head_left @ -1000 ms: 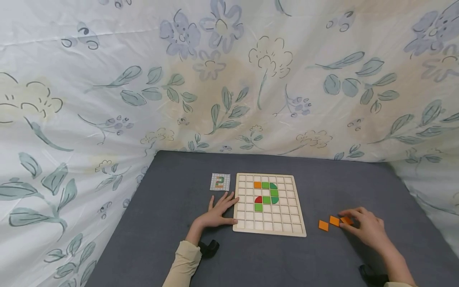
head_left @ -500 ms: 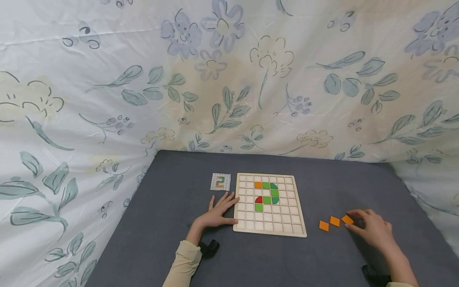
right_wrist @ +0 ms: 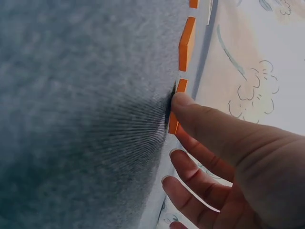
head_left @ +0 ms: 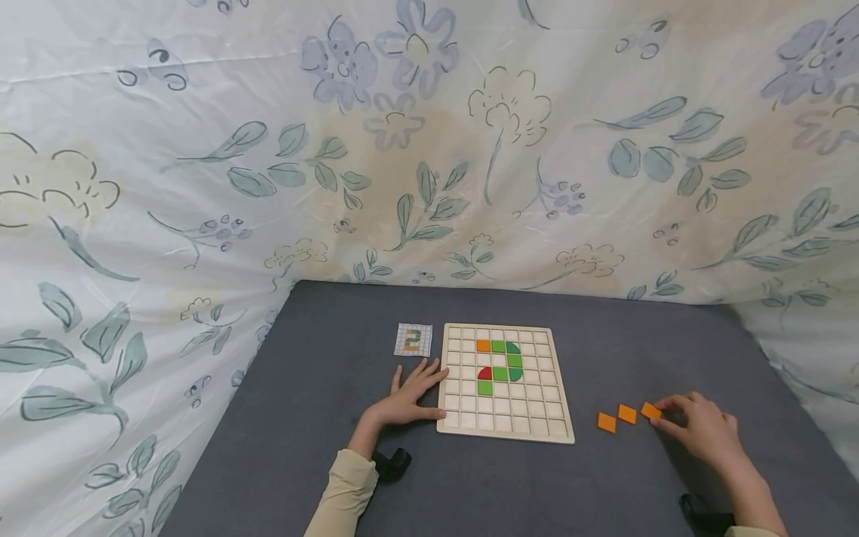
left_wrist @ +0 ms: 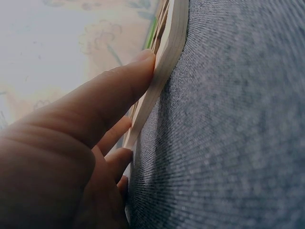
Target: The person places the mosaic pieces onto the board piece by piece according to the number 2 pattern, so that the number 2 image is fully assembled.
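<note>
Along the left edge of a wooden grid board (head_left: 470, 425), my left hand (head_left: 406, 399) lies with spread, fairly straight fingers; in the left wrist view the thumb (left_wrist: 121, 81) touches the board's rim. Orange, green, dark green and red pieces sit in several of its cells, such as a red quarter-round piece (head_left: 485, 374). To the board's right, my right hand (head_left: 701, 425) pinches the right corner of an orange square tile (head_left: 649, 410) between thumb and forefinger. The right wrist view shows the thumb (right_wrist: 200, 117) over part of that tile, the other fingers loosely bent.
Two more orange tiles lie in a slanting row, the middle one (head_left: 627, 414) and the left one (head_left: 607, 423). A small printed pattern card (head_left: 412, 340) lies left of the board. A flowered curtain (head_left: 429, 186) rises behind the dark table (head_left: 510, 492).
My right hand has drawn slightly to the right, from partly covering the rightmost orange tile to its right corner. My left hand and the board stay in place.
</note>
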{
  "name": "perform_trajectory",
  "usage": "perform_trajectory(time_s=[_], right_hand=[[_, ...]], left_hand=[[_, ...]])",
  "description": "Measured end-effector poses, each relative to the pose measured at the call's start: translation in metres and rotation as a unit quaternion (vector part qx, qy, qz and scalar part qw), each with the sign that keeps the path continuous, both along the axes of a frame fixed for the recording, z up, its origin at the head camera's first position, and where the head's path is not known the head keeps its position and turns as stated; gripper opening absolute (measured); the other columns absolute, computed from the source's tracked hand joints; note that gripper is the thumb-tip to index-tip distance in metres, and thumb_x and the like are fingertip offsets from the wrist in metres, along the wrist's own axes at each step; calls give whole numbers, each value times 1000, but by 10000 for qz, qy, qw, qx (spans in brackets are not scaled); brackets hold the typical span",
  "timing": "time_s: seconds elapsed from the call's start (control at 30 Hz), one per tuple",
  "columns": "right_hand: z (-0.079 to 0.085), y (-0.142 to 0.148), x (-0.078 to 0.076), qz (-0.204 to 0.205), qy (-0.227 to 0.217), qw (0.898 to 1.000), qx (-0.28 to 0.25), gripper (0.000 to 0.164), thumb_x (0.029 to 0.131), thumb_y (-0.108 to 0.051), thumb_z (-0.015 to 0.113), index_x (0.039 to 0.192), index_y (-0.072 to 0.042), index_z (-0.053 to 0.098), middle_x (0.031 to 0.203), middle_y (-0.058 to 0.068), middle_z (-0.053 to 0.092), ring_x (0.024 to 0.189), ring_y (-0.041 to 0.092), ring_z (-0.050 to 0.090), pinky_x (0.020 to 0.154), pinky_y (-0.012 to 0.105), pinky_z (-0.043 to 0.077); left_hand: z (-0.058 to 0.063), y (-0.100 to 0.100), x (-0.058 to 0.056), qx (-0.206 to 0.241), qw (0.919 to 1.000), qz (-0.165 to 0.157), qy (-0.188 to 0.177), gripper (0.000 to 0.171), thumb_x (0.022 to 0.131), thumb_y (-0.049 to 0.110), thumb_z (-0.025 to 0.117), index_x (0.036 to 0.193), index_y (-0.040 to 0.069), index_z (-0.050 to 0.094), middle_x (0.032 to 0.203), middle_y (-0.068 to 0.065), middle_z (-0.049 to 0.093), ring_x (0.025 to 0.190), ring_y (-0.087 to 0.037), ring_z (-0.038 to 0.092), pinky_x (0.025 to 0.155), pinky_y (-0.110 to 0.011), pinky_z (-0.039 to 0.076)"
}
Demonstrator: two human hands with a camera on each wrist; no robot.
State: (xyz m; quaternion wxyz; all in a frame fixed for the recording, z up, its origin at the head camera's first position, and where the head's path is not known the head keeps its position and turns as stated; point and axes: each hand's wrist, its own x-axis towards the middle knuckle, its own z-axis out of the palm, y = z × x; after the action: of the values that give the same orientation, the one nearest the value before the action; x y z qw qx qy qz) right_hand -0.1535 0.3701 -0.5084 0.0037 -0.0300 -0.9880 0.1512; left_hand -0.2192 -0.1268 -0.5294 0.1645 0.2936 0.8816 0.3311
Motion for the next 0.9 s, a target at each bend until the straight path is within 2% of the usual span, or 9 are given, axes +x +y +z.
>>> perform_trajectory(time_s=[0.3,0.57,0.9], right_hand=[[8,-10,-4,248,154,9995,-96,38,76,-35,74,97,-4,68,93,19,55,85,41,48,70,62,27],[13,-27,-14,455,207,9987,-140,37,77,-33,74,100,-4,68,97,20,55,89,41,47,72,61,27],[14,-49,-21,815,503,9952,-192,27,78,-23,74,97,-5,68,95,17,56,87,38,49,74,61,27]], left_hand=[[0,1,-1,-24,10000,21,24,77,88,45,60,150,24,20,157,-2,7,144,-22,-5,106,-58,-18],[0,1,-1,2,10000,14,25,76,88,45,60,150,24,21,157,-2,7,144,-22,-5,106,-58,-17],[0,0,-1,-7,10000,17,23,76,88,45,60,150,23,21,157,-2,7,144,-22,-4,106,-58,-17]])
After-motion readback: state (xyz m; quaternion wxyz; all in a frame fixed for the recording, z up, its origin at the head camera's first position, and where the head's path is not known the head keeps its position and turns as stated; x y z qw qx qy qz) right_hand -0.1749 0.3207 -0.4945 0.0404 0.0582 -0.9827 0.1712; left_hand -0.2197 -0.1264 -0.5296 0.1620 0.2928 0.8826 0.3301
